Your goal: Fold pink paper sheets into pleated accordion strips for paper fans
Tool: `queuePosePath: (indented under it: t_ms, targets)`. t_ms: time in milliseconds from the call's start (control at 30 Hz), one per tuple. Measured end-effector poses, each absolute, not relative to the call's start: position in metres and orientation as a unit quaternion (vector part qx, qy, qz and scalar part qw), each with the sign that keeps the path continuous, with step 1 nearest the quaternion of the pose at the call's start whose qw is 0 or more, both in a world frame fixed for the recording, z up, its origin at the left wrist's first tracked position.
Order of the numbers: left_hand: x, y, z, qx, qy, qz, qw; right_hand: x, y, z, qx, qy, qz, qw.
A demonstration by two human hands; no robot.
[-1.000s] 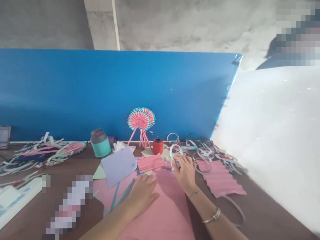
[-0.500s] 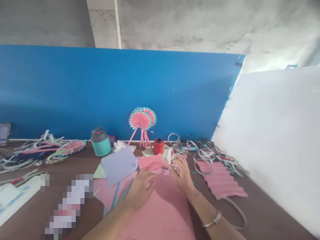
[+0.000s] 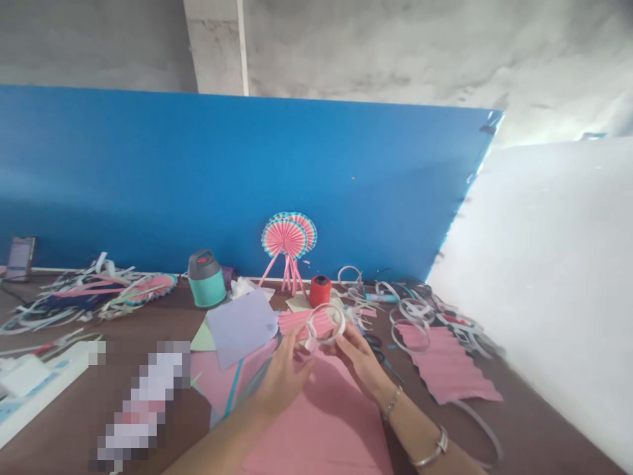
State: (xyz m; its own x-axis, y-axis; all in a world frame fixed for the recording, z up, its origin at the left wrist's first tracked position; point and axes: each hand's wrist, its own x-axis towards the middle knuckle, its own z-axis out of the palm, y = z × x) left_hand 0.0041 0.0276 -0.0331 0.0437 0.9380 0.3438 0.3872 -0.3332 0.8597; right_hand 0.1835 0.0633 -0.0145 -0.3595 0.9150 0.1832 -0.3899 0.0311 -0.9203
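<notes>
Compared with half a second ago, the hands have come together and lifted: the left hand (image 3: 285, 377) and the right hand (image 3: 360, 361) now both hold a white paper-strip ring (image 3: 325, 323), its open face turned up towards the head camera, with fingers of each hand on its lower rim. Before, the ring stood on edge at the right hand's fingertips while the left hand lay lower and apart from it. The ring now hangs just above a large pink paper sheet (image 3: 316, 422), which runs under both forearms towards six o'clock, taking twelve o'clock as the far edge of the worktop (image 3: 534, 429). A silver bangle (image 3: 435, 448) and a thin bracelet (image 3: 393, 404) sit on the right arm. At eleven o'clock from the ring lies a lavender card (image 3: 242, 328), and a pleated pink paper strip (image 3: 301, 322) lies right behind the ring. A red thread spool (image 3: 320, 291) stands at twelve o'clock, beside a pink paper fan on sticks (image 3: 288, 236) propped against a blue board (image 3: 198, 178). A teal flask (image 3: 206, 280) stands further off towards ten o'clock. At three o'clock lies a corrugated pink sheet (image 3: 448, 369), with a heap of white paper loops (image 3: 410, 310) behind it. The whole scene sits slightly further left in the view.
</notes>
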Motion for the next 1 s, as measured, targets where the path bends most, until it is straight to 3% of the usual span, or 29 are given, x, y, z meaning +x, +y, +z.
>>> queuePosePath:
  t_ms: [133,267,467,533,667,1000]
  targets:
    - [0.012,0.031,-0.035,0.590,0.478,0.496,0.422,0.184,0.063,-0.013,-0.212,-0.466,0.707,0.487]
    - [0.014,0.036,-0.035,0.561,0.450,0.513,0.468,0.184,0.062,-0.007,-0.223,-0.442,0.721,0.484]
    - [-0.001,0.044,-0.034,0.580,0.461,0.557,0.375,0.193,0.067,0.000,-0.332,-0.436,0.528,0.649]
    - [-0.003,0.044,-0.031,0.576,0.461,0.559,0.379,0.195,0.067,0.001,-0.353,-0.448,0.519,0.636]
    - [-0.002,0.041,-0.028,0.584,0.457,0.570,0.353,0.189,0.063,0.002,-0.303,-0.421,0.627,0.582]
    - [-0.005,0.034,-0.025,0.713,0.475,0.501,0.122,0.177,0.054,0.001,-0.259,-0.425,0.726,0.474]
